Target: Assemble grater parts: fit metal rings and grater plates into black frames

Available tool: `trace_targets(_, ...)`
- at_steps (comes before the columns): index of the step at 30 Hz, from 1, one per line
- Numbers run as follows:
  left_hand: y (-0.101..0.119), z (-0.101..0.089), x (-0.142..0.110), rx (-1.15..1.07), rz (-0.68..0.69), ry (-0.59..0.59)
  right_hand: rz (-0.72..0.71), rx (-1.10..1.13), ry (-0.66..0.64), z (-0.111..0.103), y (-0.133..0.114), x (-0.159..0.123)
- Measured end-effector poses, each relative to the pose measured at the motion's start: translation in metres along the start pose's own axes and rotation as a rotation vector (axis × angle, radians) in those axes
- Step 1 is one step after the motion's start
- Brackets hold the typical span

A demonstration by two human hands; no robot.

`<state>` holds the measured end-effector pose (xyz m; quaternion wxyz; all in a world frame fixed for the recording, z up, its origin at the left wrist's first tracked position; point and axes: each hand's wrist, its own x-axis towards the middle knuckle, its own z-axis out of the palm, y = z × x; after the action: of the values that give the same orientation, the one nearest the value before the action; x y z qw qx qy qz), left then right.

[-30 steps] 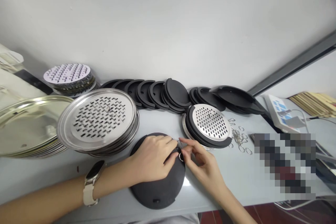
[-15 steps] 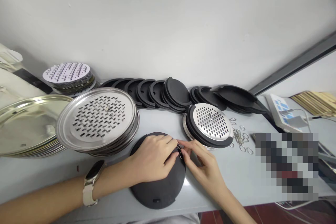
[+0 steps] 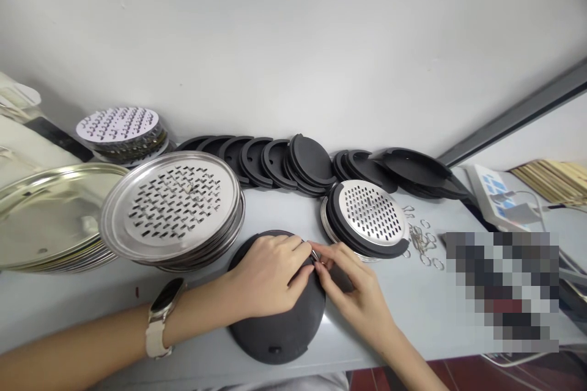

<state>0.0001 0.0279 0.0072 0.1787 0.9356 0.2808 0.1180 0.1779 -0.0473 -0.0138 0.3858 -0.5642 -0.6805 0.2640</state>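
I read the work in hand as being at the edge of a black rubber disc [image 3: 279,333], where a small metal fitting [image 3: 315,255] sits at the rim, too small and too covered by fingers for me to make out its shape. The disc lies flat on a pale grey table [image 3: 403,317], with a small slot near its near edge [image 3: 274,350].

My left hand [image 3: 268,275] lies across the disc, its fingers curled toward the fitting, but I cannot tell whether they grip it or only steady the disc. My right hand [image 3: 355,293] comes in from the disc's right side, its thumb and forefinger [image 3: 321,266] closed in a pinch at the fitting. At this rim, any further move calls for fine fingertip control with the disc held firm.

Just right of the disc is a perforated steel plate with a black rim [image 3: 371,214]. Further right lie loose wire rings [image 3: 419,241]. Behind the disc runs a row of black rubber rings [image 3: 275,162]. Just left of it is a stack of perforated steel plates [image 3: 172,204]. A watch [image 3: 162,296] is on the left wrist. A blurred patch hides the table at far right.
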Motion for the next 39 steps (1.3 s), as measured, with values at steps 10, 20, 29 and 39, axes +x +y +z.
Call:
trace_targets(10, 0.001, -0.001, -0.001, -0.003, 0.003, 0.006, 0.060, 0.007, 0.035, 0.000, 0.004, -0.002)
trace_targets(20, 0.001, -0.002, 0.000, 0.014, -0.011, -0.036, -0.126, -0.024, 0.159, -0.007, -0.002, -0.005)
trace_targets(29, 0.002, -0.002, -0.001, 0.027, -0.010, -0.050, -0.087, 0.006, 0.208, -0.003, 0.002, -0.011)
trace_targets(39, 0.001, -0.001, -0.001, 0.033, -0.010, -0.047, 0.076, 0.008, 0.087, 0.002, 0.007, -0.004)
